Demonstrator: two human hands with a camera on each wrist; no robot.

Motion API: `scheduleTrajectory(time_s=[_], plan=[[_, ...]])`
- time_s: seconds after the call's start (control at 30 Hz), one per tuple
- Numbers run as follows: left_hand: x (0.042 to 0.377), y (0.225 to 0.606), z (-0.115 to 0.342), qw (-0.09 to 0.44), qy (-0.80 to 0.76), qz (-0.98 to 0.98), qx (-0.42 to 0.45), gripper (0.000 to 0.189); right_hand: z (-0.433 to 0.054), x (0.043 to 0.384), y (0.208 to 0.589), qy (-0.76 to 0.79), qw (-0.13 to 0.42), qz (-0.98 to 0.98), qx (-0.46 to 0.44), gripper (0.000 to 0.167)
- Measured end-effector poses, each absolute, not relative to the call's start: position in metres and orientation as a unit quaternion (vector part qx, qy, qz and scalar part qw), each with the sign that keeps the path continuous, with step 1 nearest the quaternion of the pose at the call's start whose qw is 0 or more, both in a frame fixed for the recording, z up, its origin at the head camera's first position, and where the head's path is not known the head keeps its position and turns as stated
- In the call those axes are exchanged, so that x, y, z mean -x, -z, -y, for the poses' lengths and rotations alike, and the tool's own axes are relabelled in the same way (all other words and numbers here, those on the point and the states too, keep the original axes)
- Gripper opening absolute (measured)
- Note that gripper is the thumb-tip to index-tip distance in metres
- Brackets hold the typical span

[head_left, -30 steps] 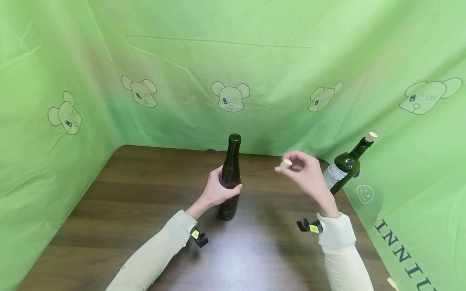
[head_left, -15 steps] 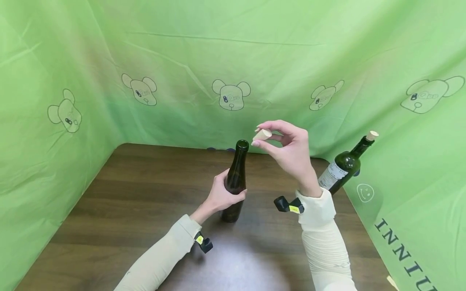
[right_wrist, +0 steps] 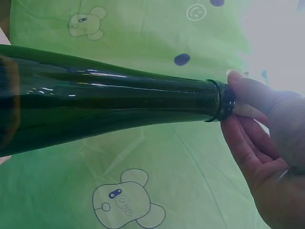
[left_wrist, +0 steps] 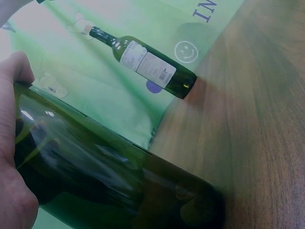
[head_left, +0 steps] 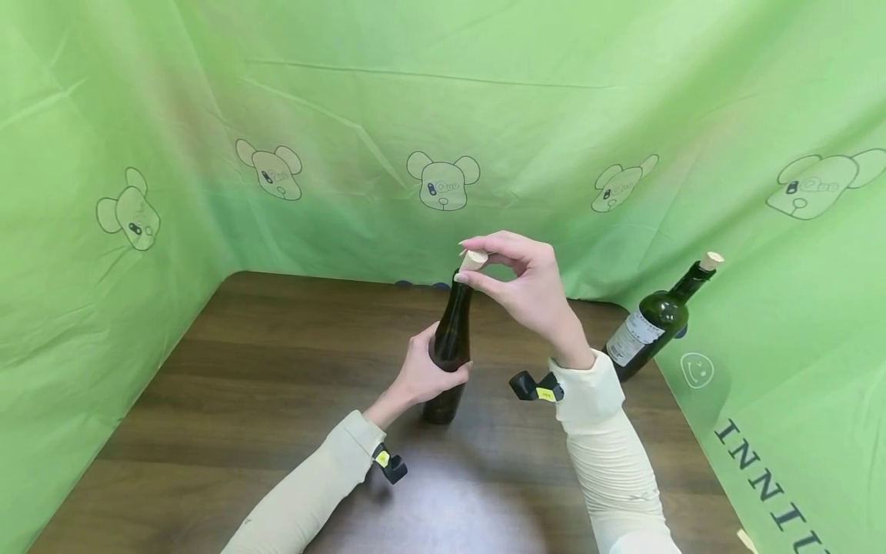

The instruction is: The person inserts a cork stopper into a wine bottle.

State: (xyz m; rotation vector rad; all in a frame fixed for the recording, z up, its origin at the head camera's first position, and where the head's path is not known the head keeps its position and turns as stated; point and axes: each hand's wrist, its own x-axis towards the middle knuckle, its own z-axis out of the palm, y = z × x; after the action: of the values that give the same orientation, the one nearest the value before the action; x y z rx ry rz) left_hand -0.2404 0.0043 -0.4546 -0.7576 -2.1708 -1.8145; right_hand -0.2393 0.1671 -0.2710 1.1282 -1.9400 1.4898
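Note:
My left hand (head_left: 424,371) grips a dark green glass bottle (head_left: 453,327) round its body, the bottle standing on the table with a slight tilt. Thumb and fingers of my right hand (head_left: 527,286) pinch a pale cork (head_left: 474,260) right at the bottle's mouth. In the right wrist view the fingertips meet the rim of the bottle (right_wrist: 157,98), and the cork is mostly hidden behind them. The left wrist view shows the body of the same bottle (left_wrist: 109,162) close up beside the left hand (left_wrist: 16,157).
A second green wine bottle (head_left: 651,327) with a white label and a cork in its neck stands at the table's right edge. Green printed cloth (head_left: 346,192) walls the brown wooden table (head_left: 277,369) at the back and sides. A small pale piece (head_left: 746,540) shows at the lower right.
My right hand has carried the cork leftward and up from the right, then down to the bottle's mouth. The left hand and its bottle have shifted slightly right.

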Motion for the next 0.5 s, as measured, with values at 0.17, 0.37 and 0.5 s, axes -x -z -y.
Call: scheduleTrajectory(time_s=[0.17,0.37,0.5], plan=[[0.244,0.458,-0.003,0.106,0.617,0.733,0.266,0.035,-0.167,0.239,0.271,-0.527,0.22,0.714,-0.405,0.04],[0.242,0.457,-0.003,0.105,0.618,0.733,0.264,0.04,-0.167,0.24,0.273,-0.504,0.226,0.728,-0.408,0.04],[0.228,0.438,-0.001,0.104,0.623,0.728,0.266,0.038,-0.167,0.24,0.275,-0.471,0.231,0.752,-0.399,0.037]])
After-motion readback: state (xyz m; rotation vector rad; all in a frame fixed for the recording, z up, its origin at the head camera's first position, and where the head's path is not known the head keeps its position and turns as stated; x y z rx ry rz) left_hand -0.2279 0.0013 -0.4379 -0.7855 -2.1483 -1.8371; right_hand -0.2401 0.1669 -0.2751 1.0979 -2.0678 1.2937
